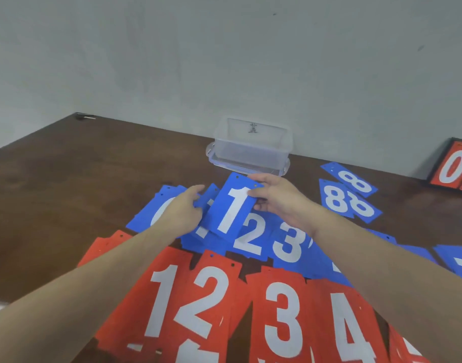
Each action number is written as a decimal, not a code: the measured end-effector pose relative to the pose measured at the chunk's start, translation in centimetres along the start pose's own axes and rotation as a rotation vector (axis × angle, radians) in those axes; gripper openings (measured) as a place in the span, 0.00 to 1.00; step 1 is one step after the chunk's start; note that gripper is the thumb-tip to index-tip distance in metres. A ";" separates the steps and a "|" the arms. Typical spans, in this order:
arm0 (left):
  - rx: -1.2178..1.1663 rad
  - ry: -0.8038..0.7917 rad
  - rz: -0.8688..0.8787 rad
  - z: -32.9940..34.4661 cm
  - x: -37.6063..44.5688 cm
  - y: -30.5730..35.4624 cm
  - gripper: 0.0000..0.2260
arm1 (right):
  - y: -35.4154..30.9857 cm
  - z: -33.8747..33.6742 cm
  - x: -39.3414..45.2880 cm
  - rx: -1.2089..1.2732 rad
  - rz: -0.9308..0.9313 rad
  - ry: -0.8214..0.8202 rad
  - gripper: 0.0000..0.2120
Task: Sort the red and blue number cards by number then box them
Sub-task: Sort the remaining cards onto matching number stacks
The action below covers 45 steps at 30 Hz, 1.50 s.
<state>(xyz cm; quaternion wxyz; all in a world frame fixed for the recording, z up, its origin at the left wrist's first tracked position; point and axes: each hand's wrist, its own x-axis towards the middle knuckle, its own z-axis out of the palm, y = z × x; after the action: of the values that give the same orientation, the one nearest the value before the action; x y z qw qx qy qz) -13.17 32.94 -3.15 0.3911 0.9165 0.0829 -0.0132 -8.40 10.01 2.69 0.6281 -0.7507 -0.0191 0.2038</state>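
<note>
My right hand pinches the blue 1 card at its top right corner, thumb under the edge, fingers along the top. The card is tilted, its lower end over the blue 2. My left hand sits just to the left of that card, fingers curled onto a smaller blue card edge on the blue 0 pile; whether it truly grips or only steadies, I judge it a light pinch.

Below my hands, toward me: red row 1, 2, 3, 4, overlapping. Blue 3 lies under my right wrist. Beyond my right hand, well apart: blue 8s in a loose fan. Straight ahead past the fingertips: the clear plastic box, open, nothing visible inside, standing on what looks like its lid.

Sorting looks well along; boxing not begun.

Risks, as I judge them:
- Corner pinch is thin; the card could swing or slip and knock the blue 2 and 3 out of order.
- My forearms lie over the red row; drawing them back could drag the red cards together.
- The slick cards overlap on the surface, so lifting one may carry its neighbour along.
- The box is light and close ahead; a forward reach might shove it.
</note>
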 end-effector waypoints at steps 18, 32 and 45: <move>-0.266 0.070 0.114 1.5 -0.4 4.9 0.14 | 3.8 -2.1 1.4 -0.803 -0.363 0.235 0.17; -0.001 -0.161 0.337 15.1 4.5 17.5 0.11 | 8.9 -25.1 -3.4 -0.746 -0.142 0.370 0.11; 0.294 -0.290 0.405 22.5 10.9 22.6 0.31 | 10.0 -36.3 3.4 -0.962 -0.297 0.211 0.18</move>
<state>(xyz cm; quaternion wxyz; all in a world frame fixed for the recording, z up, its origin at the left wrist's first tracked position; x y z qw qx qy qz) 2.19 2.92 -3.56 0.2565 0.9498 -0.1612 -0.0776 4.43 -25.08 -3.18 0.2323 -0.9604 -0.1539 0.0038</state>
